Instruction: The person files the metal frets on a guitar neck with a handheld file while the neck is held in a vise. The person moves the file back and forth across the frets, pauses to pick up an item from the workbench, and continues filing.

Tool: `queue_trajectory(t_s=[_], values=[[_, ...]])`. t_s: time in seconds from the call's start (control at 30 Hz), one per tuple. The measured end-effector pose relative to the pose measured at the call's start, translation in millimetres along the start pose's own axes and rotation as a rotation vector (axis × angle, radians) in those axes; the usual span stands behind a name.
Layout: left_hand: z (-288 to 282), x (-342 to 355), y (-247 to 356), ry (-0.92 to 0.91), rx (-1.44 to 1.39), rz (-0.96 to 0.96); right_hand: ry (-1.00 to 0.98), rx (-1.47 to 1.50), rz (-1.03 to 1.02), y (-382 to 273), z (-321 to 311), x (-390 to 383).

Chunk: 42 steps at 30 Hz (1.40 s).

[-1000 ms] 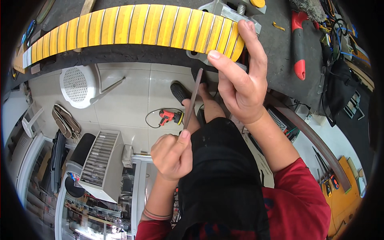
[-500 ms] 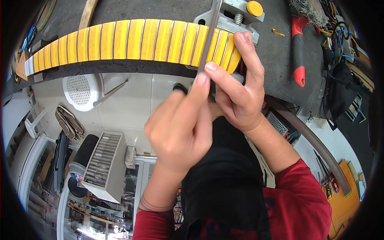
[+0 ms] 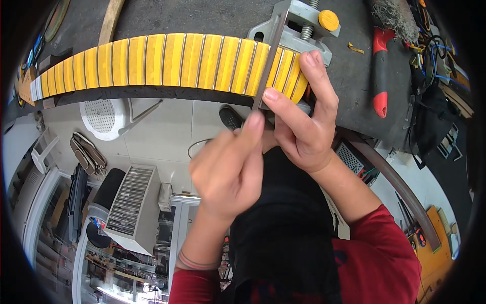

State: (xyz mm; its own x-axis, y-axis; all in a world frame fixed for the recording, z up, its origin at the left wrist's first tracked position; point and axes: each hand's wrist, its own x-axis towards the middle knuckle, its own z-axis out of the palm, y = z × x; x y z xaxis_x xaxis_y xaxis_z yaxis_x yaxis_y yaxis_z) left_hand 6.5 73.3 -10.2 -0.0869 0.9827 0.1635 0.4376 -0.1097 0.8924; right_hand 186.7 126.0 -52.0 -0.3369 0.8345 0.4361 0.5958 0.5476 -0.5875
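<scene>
A guitar neck [image 3: 173,60] lies along the bench edge, its fretboard covered with yellow tape between the metal frets. My left hand [image 3: 228,169], somewhat blurred, is closed round the near end of a slim metal file [image 3: 268,66]. The file lies slantwise across the fretboard near its right end, roughly in line with the frets. My right hand [image 3: 306,114] has its fingers spread at that right end. One fingertip touches the neck's near edge beside the file; other fingers rest by the far corner. The file's handle end is hidden in my left hand.
A grey metal vise [image 3: 298,38] with a yellow round knob stands behind the neck's right end. Farther right lies a red-and-black handled tool [image 3: 379,71] beside steel wool [image 3: 397,17]. A wooden strip [image 3: 110,23] lies at the back left. Below the bench stands a white stool [image 3: 104,119].
My left hand has drawn the file a little toward my body across the frets. The bench and neck sit slightly lower in view. My right hand keeps its place at the neck's end.
</scene>
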Motion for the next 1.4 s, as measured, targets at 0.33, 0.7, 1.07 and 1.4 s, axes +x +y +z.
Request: queue_trajectory(t_s=[0.33,0.7,1.07,1.4], values=[[3.9,6.2,1.6,0.014,-0.009,0.013,-0.013,0.023,0.032,-4.1,-2.2,3.1],[-5.6,4.9,14.3,-0.042,0.138,0.02,0.0,0.029,0.028,-4.4,-0.3,1.6],[-5.7,-11.4,22.8,-0.054,0.27,-0.033,-0.014,-0.01,0.01,-2.1,-0.5,-2.7],[-23.7,-46.3,28.8,-0.088,0.203,-0.043,0.006,0.009,0.008,0.3,-1.0,0.3]])
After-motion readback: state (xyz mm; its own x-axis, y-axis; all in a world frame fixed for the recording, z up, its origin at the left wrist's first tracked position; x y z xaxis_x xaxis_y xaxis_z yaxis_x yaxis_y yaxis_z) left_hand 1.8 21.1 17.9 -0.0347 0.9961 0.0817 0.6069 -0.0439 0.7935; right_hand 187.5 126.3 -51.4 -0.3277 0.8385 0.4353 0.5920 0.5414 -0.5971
